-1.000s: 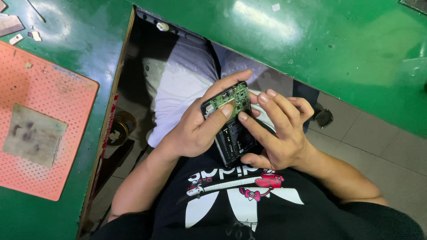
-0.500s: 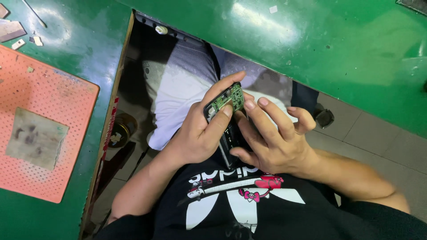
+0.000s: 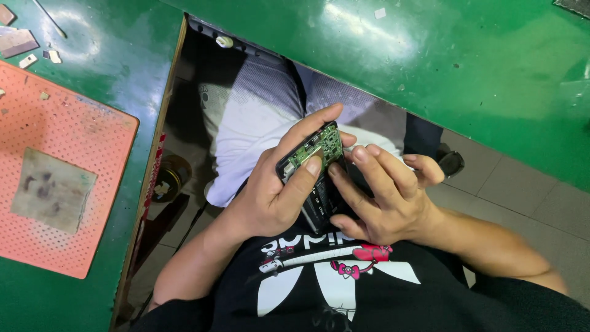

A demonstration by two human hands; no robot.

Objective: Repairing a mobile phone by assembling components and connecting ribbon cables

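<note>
Near the middle of the frame the person holds a small black device (image 3: 319,184) above their lap, a flat slab with its casing open so that a green circuit board (image 3: 316,147), studded with tiny components, shows at its upper end. The left hand (image 3: 276,190) wraps around it from the left, fingers curled behind and the thumb pressed flat across the lower edge of the green board. The right hand (image 3: 384,197) comes in from the right, its fingers loosely spread and laid along the dark lower body of the device, the fingertips touching its edge; the little finger sticks out toward the right, clear of everything. Below the hands is a black shirt (image 3: 332,289) with a white and pink print. The green worktable (image 3: 467,55) fills the top and right of the frame, glossy and scuffed, with a cut-out through which the person's pale trousers and a tiled floor show. At the left lies an orange perforated mat (image 3: 92,184), rubbery-looking, with rounded corners, and on it a worn grey square pad (image 3: 52,190) stained with dark spots. A few small scraps sit on the table in the upper left corner. Compared with half a second ago, the right-hand fingers have slid slightly lower on the device, uncovering more of the board, while the left grip looks unchanged.
</note>
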